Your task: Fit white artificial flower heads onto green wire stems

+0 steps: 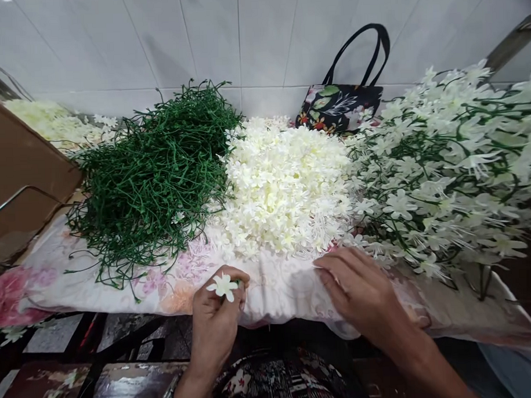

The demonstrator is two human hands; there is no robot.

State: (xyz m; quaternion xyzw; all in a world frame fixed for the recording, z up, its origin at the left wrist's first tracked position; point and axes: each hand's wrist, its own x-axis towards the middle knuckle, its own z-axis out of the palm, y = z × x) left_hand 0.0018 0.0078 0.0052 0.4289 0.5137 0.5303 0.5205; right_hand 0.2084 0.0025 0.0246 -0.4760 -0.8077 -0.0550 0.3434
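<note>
My left hand (219, 308) is closed around an artificial flower sprig, its white bloom (224, 287) facing up and a bit of green showing by the fingers. My right hand (360, 288) has thumb and fingers pressed together, with a tiny white piece at the tips, too small to name. Both hands are over the front of a floral cloth (277, 291). Just beyond them lies a heap of loose white artificial blossoms (286, 181). Left of that is a tangled pile of green plastic stems (155, 168).
Finished-looking white flower bunches (434, 187) with green stems rise on the right. A black floral handbag (340, 106) leans against the tiled wall (260, 42). A cardboard box (25, 178) stands at far left, with more white blossoms (54, 122) behind it.
</note>
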